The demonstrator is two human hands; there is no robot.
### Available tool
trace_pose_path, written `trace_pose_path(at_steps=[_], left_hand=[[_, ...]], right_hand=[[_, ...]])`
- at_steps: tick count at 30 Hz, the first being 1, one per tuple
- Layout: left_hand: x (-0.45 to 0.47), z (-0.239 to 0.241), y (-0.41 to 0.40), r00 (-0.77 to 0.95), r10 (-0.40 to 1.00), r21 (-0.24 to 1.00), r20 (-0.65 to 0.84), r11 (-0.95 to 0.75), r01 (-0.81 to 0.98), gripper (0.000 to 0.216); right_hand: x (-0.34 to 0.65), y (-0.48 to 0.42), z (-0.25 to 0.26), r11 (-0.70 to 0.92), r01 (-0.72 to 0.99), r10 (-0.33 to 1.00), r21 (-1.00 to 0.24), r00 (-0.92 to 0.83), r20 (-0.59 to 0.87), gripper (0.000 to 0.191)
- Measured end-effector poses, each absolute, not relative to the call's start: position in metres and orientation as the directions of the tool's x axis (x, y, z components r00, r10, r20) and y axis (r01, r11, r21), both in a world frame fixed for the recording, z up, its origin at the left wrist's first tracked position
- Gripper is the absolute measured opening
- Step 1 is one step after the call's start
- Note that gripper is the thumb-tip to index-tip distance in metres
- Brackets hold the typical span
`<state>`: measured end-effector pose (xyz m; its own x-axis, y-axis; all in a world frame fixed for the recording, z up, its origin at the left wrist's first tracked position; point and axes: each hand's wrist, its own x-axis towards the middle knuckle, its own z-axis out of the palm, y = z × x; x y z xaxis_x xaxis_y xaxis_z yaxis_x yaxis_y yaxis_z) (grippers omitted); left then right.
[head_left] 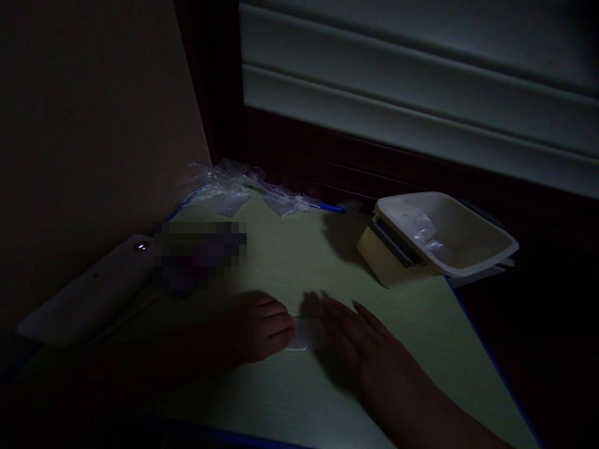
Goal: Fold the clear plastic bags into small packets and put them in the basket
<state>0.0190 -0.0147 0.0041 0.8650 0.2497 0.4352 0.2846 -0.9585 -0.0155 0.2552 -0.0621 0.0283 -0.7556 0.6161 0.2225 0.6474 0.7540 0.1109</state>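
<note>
Between my hands, on the pale green tabletop (pixel 262 399), lies a small clear flat piece of plastic (pixel 299 337) with a bright lower edge. My left hand (pixel 264 327) has its fingers curled over the left end of this piece, and the fingertips are partly hidden. On the other side, my right hand (pixel 358 340) stretches its fingers out flat, close together, over or beside the right end. Whether the right fingers press on the plastic I cannot tell in the dim light.
A cream plastic bin (pixel 402 249) with clear wrapping inside sits at the right edge. Crumpled clear plastic (pixel 234 184) and a blue pen-like stick (pixel 330 207) lie at the back. A long white object (pixel 93 287) and a pixelated patch are at left, near the wall.
</note>
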Motion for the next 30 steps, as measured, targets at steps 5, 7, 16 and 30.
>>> trace_pose_path(at_steps=[5, 7, 16, 30], left_hand=[[0.022, 0.007, -0.019, 0.885, 0.226, -0.075, 0.407, -0.957, 0.279, 0.031], [0.022, 0.007, -0.024, 0.887, 0.203, -0.11, 0.416, -0.957, 0.27, 0.029], [0.002, 0.011, -0.055, 0.912, 0.402, 0.201, 0.08, -0.903, 0.38, 0.072], [-0.006, 0.008, -0.057, 0.875, 0.465, 0.263, 0.132, -0.868, 0.421, 0.057]], right_hand=[[0.239, -0.078, 0.021, 0.789, 0.614, 0.605, 0.028, -0.785, 0.134, 0.064], [0.241, -0.08, 0.012, 0.791, 0.611, 0.607, 0.016, -0.788, 0.101, 0.07], [0.26, -0.083, -0.001, 0.762, 0.644, 0.648, -0.068, -0.758, 0.071, 0.074], [0.298, -0.076, -0.009, 0.666, 0.745, 0.744, -0.017, -0.664, 0.078, 0.072]])
